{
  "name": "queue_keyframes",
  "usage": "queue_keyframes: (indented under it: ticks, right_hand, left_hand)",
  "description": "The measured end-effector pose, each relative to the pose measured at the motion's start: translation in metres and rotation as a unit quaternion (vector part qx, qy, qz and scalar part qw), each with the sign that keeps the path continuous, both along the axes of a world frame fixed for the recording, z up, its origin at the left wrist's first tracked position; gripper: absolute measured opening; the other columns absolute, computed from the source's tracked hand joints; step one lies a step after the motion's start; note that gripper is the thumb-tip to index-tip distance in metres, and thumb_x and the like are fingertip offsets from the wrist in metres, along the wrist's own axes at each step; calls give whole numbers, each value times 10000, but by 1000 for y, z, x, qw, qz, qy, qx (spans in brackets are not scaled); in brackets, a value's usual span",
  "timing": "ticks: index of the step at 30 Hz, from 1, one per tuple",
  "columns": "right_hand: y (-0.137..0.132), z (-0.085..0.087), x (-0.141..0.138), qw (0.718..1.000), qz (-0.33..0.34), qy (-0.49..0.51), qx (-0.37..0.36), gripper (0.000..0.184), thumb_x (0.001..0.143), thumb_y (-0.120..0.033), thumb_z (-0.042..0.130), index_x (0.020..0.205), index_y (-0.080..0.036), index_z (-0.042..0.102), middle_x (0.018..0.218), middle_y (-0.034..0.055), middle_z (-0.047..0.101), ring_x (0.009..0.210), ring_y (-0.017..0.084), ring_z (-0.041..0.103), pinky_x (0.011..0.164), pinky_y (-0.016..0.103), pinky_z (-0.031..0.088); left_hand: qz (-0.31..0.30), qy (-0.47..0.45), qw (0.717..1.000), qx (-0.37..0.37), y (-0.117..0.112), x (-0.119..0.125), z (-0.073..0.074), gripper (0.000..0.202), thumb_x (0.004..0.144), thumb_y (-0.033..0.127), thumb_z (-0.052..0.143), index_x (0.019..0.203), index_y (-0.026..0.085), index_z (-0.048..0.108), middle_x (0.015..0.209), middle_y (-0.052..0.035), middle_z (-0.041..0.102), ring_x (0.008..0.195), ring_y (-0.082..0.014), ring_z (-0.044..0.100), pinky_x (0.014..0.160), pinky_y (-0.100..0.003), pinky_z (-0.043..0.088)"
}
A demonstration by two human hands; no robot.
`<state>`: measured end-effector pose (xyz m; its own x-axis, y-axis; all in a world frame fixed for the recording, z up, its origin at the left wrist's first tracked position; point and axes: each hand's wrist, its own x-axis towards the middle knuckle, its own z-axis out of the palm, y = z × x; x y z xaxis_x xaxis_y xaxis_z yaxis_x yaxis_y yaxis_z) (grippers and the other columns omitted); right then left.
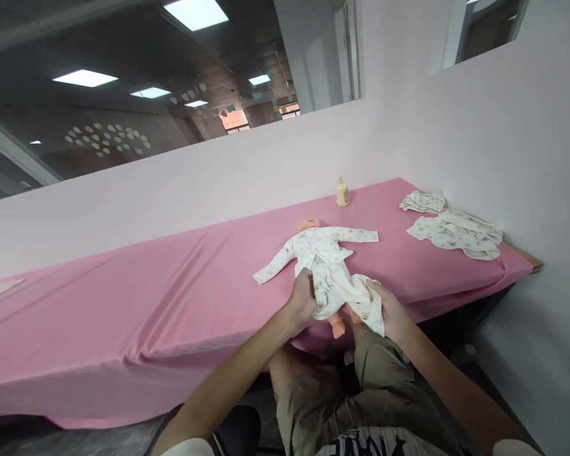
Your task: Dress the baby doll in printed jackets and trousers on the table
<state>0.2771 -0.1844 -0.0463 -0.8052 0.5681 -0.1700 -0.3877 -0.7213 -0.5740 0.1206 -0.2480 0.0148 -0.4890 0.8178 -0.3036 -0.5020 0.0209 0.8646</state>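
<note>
A baby doll (308, 223) lies on its back on the pink-covered table, its head toward the wall. It wears a white printed long-sleeved baby top (320, 242) with both sleeves spread out. Over the doll's legs are white printed baby pants (335, 288), with one bare foot (337, 326) showing below them. My left hand (304, 296) grips the pants at their left side, fingers closed on the cloth. On the other side, my right hand (390, 310) pinches the pants leg at the table's front edge. Some fingers of both hands are hidden by fabric.
A cream-coloured pump bottle (342, 192) stands near the wall behind the doll. Folded printed baby clothes (460, 233) and a smaller folded piece (424, 201) lie at the table's right end. The pink cloth (99, 304) hangs over the front edge, with my legs just below.
</note>
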Motion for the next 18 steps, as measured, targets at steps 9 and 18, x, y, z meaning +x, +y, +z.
queue_keyframes:
  ticks: [9,18]
  right_hand:
    - [-14,8,-19,995,81,13,-48,230,837,-362,650,965,-173,628,756,40,708,652,190,674,565,284,516]
    - [-15,11,-51,994,-33,31,-96,106,739,-183,676,839,-166,645,764,49,725,771,223,707,646,306,569]
  left_hand:
    - [-233,192,947,-107,-18,-4,10,98,721,215,565,712,131,616,688,-61,656,606,-151,598,564,-232,457]
    - [-328,185,913,-159,-12,-24,7,120,735,242,664,721,123,653,726,-67,668,643,-151,610,559,-228,476]
